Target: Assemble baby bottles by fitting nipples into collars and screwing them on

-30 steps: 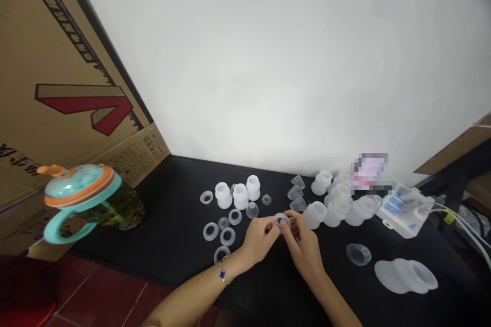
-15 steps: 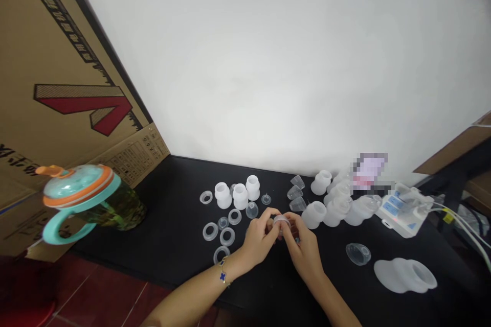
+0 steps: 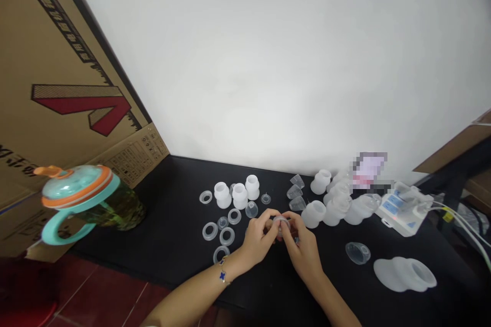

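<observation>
Both hands in on one part: left hand (image 3: 259,239) and right hand (image 3: 301,242) are pinching a small translucent ring (image 3: 282,220) between fingers and thumbs. Most of its rim is behind my fingertips, so I can't tell whether it's one piece or has something seated in it; undersides of my fingers are hidden too. Left wrist with bracelet (image 3: 222,275) overlaps the edge of the lowest loose ring (image 3: 218,254). Small clear piece behind the three white bottles (image 3: 240,196) is mostly covered. Frosted bottles (image 3: 337,208) on the right overlap each other, can't get a clean count. Upright pink item (image 3: 369,167) by the wall is pixelated, unreadable. Cardboard box (image 3: 72,92) is cut off at the left edge, both forearms at the bottom edge. Clear stuff on the white box (image 3: 399,209) with the cables is hard to make out. Position: held ring sits right between my hands, at the fingertips, above the black table (image 3: 172,245). Loose rings are left of my left hand, clear dome (image 3: 251,209) just past it; small clear cups (image 3: 296,192) lie beyond my right hand, clear cap (image 3: 358,253) off to its right.
</observation>
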The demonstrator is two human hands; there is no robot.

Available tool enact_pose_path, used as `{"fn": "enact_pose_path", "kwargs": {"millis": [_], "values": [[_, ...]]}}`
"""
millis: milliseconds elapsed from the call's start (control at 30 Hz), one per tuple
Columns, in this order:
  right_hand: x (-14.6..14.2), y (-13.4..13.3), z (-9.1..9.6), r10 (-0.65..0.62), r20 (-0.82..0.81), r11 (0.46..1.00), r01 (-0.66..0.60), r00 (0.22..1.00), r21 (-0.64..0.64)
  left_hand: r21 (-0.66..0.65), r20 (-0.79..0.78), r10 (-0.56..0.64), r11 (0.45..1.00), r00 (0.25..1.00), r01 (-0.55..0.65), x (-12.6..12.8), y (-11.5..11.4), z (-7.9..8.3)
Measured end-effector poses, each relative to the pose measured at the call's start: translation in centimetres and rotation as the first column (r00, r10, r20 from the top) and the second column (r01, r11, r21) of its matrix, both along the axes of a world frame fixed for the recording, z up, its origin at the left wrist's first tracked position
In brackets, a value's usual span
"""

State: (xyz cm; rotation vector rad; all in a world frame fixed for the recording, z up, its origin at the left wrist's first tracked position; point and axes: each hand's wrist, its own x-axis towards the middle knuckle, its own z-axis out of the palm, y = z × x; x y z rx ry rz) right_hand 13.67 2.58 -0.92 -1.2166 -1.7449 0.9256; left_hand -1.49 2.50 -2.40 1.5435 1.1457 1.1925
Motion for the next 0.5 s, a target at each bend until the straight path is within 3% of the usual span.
{"fn": "enact_pose_path", "kwargs": {"millis": [500], "values": [[-0.05,0.08,0.09,0.003,0.008,1.0,-0.003,1.0,-0.011,-0.023,0.009,-0.011,1.0,1.0,0.011,0.0,-0.09,0.37]]}}
